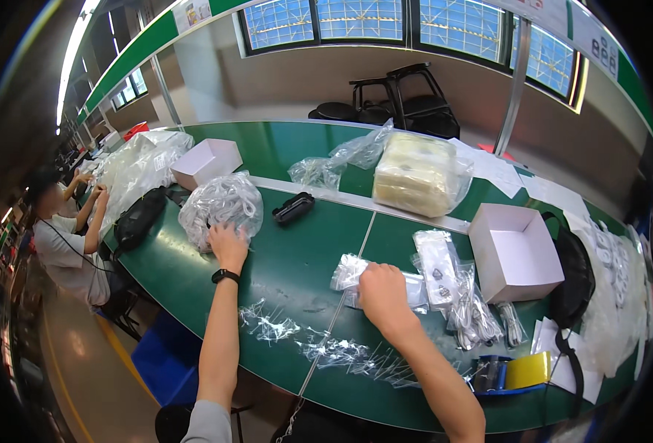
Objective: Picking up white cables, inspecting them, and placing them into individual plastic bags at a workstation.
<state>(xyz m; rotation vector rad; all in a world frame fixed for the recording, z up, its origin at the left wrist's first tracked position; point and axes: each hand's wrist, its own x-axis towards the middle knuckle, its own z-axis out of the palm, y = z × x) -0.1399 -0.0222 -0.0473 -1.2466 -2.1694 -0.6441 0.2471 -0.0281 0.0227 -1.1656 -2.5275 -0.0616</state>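
My left hand, with a black band on its wrist, reaches onto a clear plastic bag full of coiled white cables. Its fingers are apart against the bag's near side; the fingertips are partly hidden there. Closed into a fist, my right hand rests over small clear packets at the table's middle. What lies inside its fingers is hidden. Just right of it are flat white-and-clear packets and bagged coiled cables. Loose white twist ties lie strewn between my forearms.
A black case, a wrapped yellowish stack and an open white box stand on the green table. At the right front sits a blue tape dispenser with yellow tape. Another person works at the far left.
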